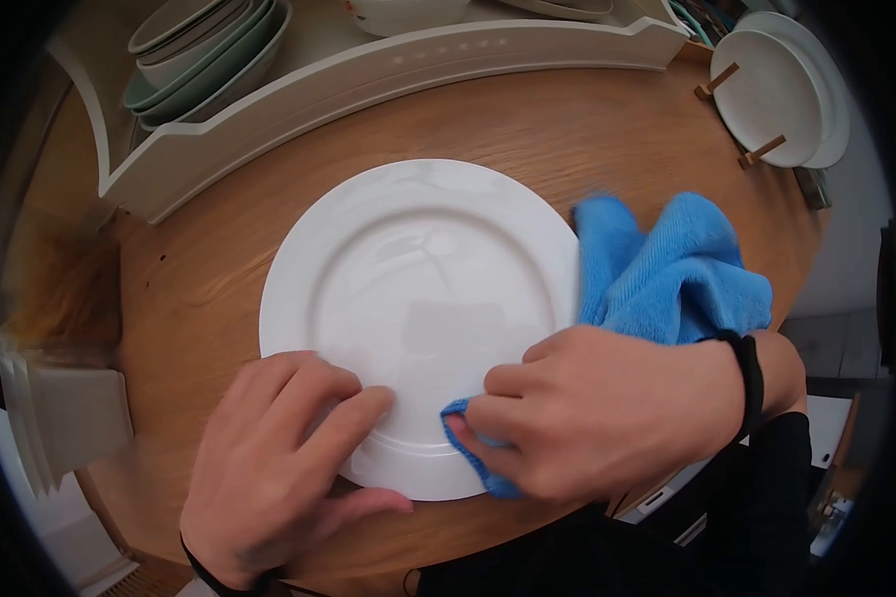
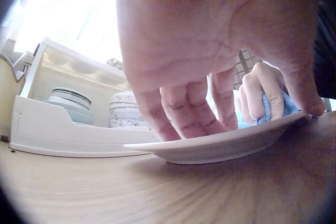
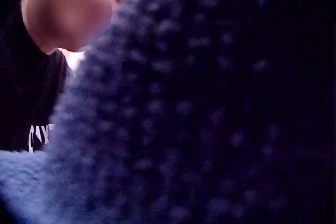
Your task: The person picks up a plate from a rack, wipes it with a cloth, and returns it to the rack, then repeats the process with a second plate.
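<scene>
A round white plate [image 1: 433, 269] with a wide rim lies on the wooden table. My left hand [image 1: 279, 438] holds its near left edge, fingertips on the upper side and thumb at the outer rim. In the left wrist view the bent fingers [image 2: 191, 113] come down onto the plate [image 2: 220, 148]. My right hand [image 1: 607, 408] grips a blue cloth [image 1: 667, 269]. One pinched corner of the cloth is at the plate's near right rim; the bulk lies bunched beyond the hand. Cloth [image 3: 131, 119] covers most of the right wrist view, hiding that hand.
Behind the plate runs a white rack [image 1: 388, 85] with stacked bowls [image 1: 209, 60]. At the far right, plates [image 1: 772, 95] stand upright in a holder with wooden pegs. A pale container [image 1: 80, 418] is at the left table edge. The person's dark clothing borders the near side.
</scene>
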Demonstrator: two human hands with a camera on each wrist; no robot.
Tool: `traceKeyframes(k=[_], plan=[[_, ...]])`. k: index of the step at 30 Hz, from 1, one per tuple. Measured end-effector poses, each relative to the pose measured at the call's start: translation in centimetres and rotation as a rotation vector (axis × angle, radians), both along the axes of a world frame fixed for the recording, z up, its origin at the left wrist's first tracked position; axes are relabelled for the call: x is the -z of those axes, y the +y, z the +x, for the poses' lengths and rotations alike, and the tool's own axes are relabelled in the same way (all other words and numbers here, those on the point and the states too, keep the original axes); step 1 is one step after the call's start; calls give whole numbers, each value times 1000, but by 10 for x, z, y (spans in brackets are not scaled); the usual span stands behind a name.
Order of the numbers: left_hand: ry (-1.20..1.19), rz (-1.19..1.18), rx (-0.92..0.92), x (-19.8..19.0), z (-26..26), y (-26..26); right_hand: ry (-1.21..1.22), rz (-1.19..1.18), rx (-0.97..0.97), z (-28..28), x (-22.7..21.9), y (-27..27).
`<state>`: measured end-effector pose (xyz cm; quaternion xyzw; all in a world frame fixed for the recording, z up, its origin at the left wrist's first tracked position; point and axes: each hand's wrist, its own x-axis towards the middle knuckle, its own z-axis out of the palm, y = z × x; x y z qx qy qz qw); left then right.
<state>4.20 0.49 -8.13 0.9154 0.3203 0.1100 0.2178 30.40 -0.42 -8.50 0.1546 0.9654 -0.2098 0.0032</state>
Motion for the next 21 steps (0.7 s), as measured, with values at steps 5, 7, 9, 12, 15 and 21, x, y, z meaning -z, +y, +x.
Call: traceKeyframes(k=[5, 7, 9, 12, 15, 21], plan=[[-11, 79, -32, 8, 7, -5, 208, 167, 134, -23, 19, -10], [-28, 53, -21, 10, 9, -7, 214, 148, 126, -24, 17, -9], [-30, 71, -20, 9, 9, -9, 218, 127, 117, -21, 14, -6], [-34, 65, -31, 1, 4, -5, 185, 48, 124, -15, 8, -1], [-41, 72, -70, -2, -6, -1, 86, 16, 143, -9, -1, 6], [-10, 35, -124, -1, -20, 5, 197, 111, 111, -9, 5, 6]])
